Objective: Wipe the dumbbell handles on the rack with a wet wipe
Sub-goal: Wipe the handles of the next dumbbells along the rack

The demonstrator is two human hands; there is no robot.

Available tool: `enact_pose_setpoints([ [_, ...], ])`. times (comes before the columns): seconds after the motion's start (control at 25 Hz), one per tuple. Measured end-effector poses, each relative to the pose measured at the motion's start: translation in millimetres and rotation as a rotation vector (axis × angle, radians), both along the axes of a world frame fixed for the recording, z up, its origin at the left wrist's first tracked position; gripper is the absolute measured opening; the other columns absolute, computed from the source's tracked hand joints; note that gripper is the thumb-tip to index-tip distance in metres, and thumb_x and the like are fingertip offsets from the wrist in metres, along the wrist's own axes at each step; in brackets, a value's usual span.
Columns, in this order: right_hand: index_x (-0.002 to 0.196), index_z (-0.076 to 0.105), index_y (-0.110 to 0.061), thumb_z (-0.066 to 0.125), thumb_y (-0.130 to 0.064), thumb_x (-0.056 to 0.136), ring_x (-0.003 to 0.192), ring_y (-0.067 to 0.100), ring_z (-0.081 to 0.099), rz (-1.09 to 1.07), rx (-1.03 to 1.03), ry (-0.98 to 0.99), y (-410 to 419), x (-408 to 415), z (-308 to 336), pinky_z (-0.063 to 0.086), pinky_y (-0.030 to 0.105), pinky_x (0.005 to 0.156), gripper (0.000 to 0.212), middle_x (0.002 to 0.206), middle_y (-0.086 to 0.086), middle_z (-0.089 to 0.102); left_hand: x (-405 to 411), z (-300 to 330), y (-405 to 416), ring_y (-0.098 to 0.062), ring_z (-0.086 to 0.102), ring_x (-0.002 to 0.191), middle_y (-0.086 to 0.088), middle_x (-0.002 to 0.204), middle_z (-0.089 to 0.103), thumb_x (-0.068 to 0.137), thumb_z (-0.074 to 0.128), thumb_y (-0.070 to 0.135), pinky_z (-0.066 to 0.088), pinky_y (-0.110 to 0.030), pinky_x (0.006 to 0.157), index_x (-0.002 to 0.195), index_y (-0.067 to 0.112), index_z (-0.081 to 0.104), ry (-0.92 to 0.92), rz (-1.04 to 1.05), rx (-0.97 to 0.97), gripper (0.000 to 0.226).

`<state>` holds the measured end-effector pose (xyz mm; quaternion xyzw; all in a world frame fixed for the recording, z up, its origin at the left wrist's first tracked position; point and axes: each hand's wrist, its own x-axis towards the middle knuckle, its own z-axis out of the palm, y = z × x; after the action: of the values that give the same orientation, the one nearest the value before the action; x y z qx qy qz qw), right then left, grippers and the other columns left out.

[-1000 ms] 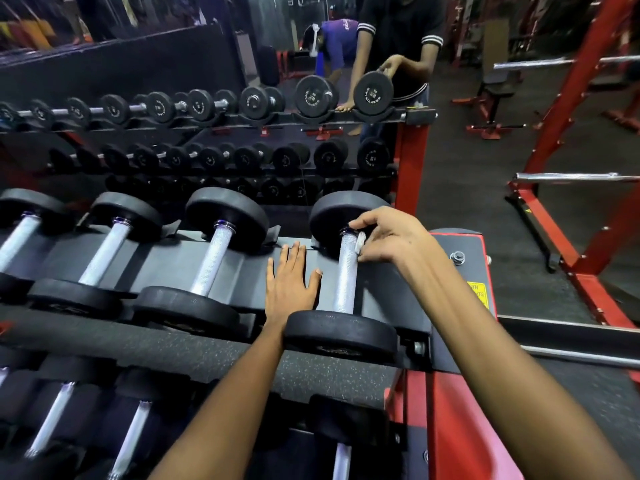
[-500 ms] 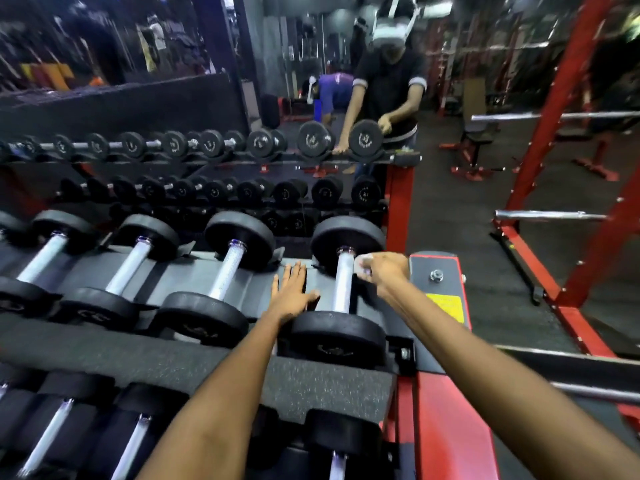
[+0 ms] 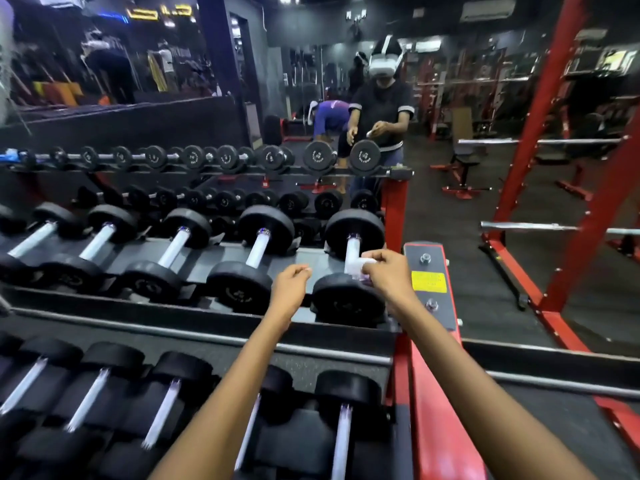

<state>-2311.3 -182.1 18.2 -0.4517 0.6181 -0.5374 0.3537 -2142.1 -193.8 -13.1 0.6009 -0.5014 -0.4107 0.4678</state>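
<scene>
Fingers of my right hand [image 3: 388, 271] pinch the wet wipe [image 3: 367, 264] around the near end of the handle [image 3: 352, 251] on the rightmost dumbbell [image 3: 350, 268] of the upper shelf; half a second ago the wipe sat near the handle's far end, by the far head. My left hand [image 3: 290, 285] was lying flat on the grey shelf [image 3: 304, 263] beside that dumbbell; now it is lifted off, fingers loosely curled, holding nothing. The view has tipped up too, so more of the room shows.

Closest to me, the lower shelf carries a row of black dumbbells with steel handles. Past the upper shelf stands the rack's red end post [image 3: 426, 285] with a yellow label [image 3: 428, 281]. Farther off, a second rack [image 3: 207, 171] holds smaller dumbbells, and a person in a dark shirt and white headset [image 3: 381, 98] stands at its end. Red frames [image 3: 540, 133] and a bench stand on the dark floor to the right.
</scene>
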Motion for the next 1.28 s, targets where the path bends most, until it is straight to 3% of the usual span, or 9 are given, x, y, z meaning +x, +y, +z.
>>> enact_pose_setpoints([
  [0.28, 0.068, 0.064, -0.025, 0.058, 0.005, 0.068, 0.074, 0.018, 0.062, -0.001, 0.134, -0.101, 77.6, 44.1, -54.4, 0.053, 0.039, 0.075, 0.031, 0.076, -0.002, 0.067, 33.3, -60.6, 93.4, -0.020, 0.059, 0.102, -0.005, 0.103, 0.066, 0.096, 0.056, 0.012, 0.042, -0.032, 0.096, 0.099, 0.017, 0.065, 0.038, 0.044, 0.062, 0.011],
  [0.56, 0.072, 0.064, -0.024, 0.055, 0.006, 0.072, 0.079, 0.025, 0.066, -0.135, 0.394, -0.143, 124.4, 79.4, -173.0, 0.057, 0.044, 0.075, 0.031, 0.083, 0.006, 0.069, 87.4, -198.9, 156.9, -0.021, 0.059, 0.107, -0.011, 0.120, 0.065, 0.096, 0.057, 0.010, 0.038, -0.021, 0.091, 0.119, 0.003, 0.064, -0.224, 0.037, 0.315, 0.026],
  [0.64, 0.078, 0.064, -0.020, 0.054, 0.010, 0.074, 0.074, 0.022, 0.064, -0.218, 0.456, -0.177, 137.0, 85.2, -210.2, 0.058, 0.038, 0.068, 0.031, 0.087, 0.010, 0.068, 96.6, -238.0, 160.7, -0.025, 0.058, 0.114, -0.014, 0.128, 0.061, 0.095, 0.058, 0.009, 0.037, -0.024, 0.097, 0.126, 0.002, 0.058, -0.290, -0.042, 0.335, 0.032],
  [0.76, 0.088, 0.062, -0.014, 0.052, 0.013, 0.079, 0.065, 0.016, 0.061, -0.331, 0.510, -0.208, 151.5, 83.4, -257.6, 0.058, 0.026, 0.057, 0.031, 0.084, 0.011, 0.065, 102.6, -283.5, 152.2, -0.024, 0.048, 0.128, -0.011, 0.140, 0.050, 0.096, 0.056, 0.014, 0.032, -0.024, 0.106, 0.136, 0.004, 0.050, -0.419, -0.169, 0.302, 0.041],
  [0.88, 0.094, 0.061, -0.013, 0.059, 0.010, 0.080, 0.075, 0.024, 0.062, -0.363, 0.550, -0.201, 158.3, 73.4, -305.3, 0.057, 0.027, 0.063, 0.027, 0.094, 0.017, 0.064, 99.2, -327.5, 138.5, -0.025, 0.032, 0.142, -0.014, 0.150, 0.040, 0.097, 0.054, 0.015, 0.021, -0.031, 0.118, 0.141, 0.002, 0.043, -0.515, -0.238, 0.239, 0.047],
  [1.0, 0.099, 0.063, -0.011, 0.067, 0.001, 0.079, 0.084, 0.025, 0.060, -0.437, 0.584, -0.110, 158.3, 58.9, -343.4, 0.054, 0.040, 0.080, 0.023, 0.098, 0.016, 0.066, 88.5, -366.2, 114.6, -0.023, 0.019, 0.148, -0.011, 0.157, 0.028, 0.099, 0.051, 0.018, 0.012, -0.030, 0.120, 0.146, 0.003, 0.036, -0.628, -0.319, 0.115, 0.052],
  [1.08, 0.101, 0.066, -0.007, 0.066, 0.000, 0.080, 0.084, 0.021, 0.059, -0.498, 0.614, 0.005, 153.4, 48.1, -362.8, 0.048, 0.034, 0.078, 0.022, 0.095, 0.011, 0.067, 77.6, -389.1, 90.1, -0.020, 0.006, 0.150, -0.008, 0.162, 0.014, 0.101, 0.045, 0.024, 0.002, -0.029, 0.121, 0.151, 0.006, 0.025, -0.748, -0.393, 0.021, 0.057],
  [1.2, 0.098, 0.068, -0.010, 0.061, 0.002, 0.081, 0.088, 0.027, 0.063, -0.391, 0.639, 0.048, 137.3, 35.6, -390.9, 0.050, 0.035, 0.086, 0.022, 0.096, 0.011, 0.068, 59.1, -427.0, 56.1, -0.016, -0.007, 0.150, -0.004, 0.162, -0.003, 0.103, 0.034, 0.035, -0.012, -0.027, 0.118, 0.154, 0.009, 0.008, -0.912, -0.463, -0.046, 0.064],
  [1.28, 0.099, 0.069, -0.008, 0.057, 0.004, 0.082, 0.091, 0.022, 0.061, -0.212, 0.687, 0.208, 125.7, 30.0, -407.6, 0.043, 0.023, 0.084, 0.024, 0.096, 0.006, 0.066, 50.3, -450.1, 47.6, -0.018, -0.002, 0.150, -0.006, 0.162, 0.000, 0.099, 0.024, 0.044, -0.011, -0.030, 0.119, 0.153, 0.008, 0.008, -1.007, -0.468, -0.086, 0.067],
])
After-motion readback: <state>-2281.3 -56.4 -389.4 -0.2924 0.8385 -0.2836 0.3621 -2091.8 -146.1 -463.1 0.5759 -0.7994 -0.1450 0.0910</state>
